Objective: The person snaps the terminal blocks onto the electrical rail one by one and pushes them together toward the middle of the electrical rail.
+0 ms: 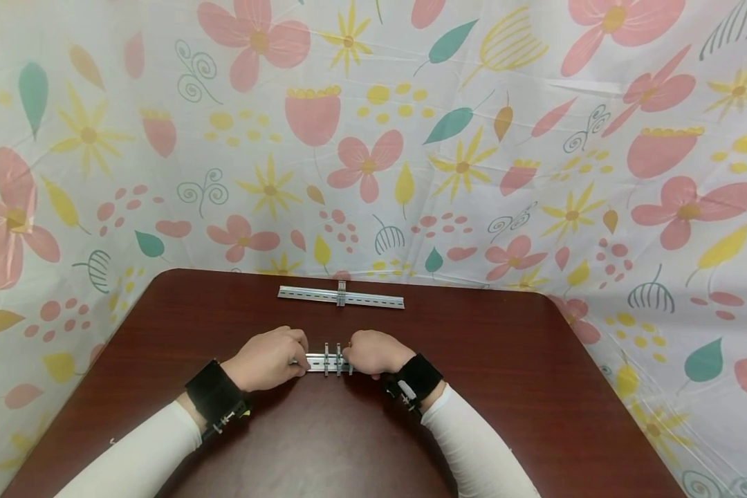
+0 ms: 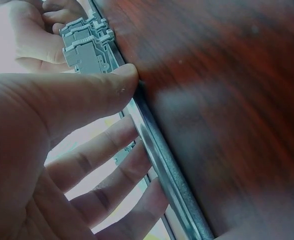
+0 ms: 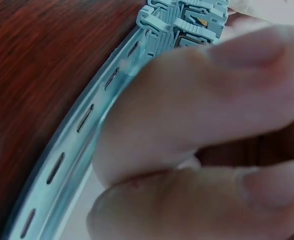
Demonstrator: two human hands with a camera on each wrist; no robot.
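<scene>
A slotted metal DIN rail (image 1: 317, 360) lies across the middle of the table, with several grey terminal blocks (image 2: 85, 52) seated side by side on it. My left hand (image 1: 272, 358) grips the rail's left part, thumb along one edge and fingers along the other. On the other side, my right hand (image 1: 378, 353) has its fingers curled at the rightmost terminal block (image 1: 351, 369) and pinches it. Curled fingers (image 3: 187, 105) hide part of the rail in the right wrist view, and the thumb is out of sight there.
A second, longer slotted rail (image 1: 373, 300) lies near the table's back edge, with grey blocks (image 1: 341, 293) clipped at its middle. The dark red-brown table (image 1: 485, 387) meets a flower-printed curtain (image 1: 411, 228) behind. Both wrists wear black camera straps (image 1: 418, 377).
</scene>
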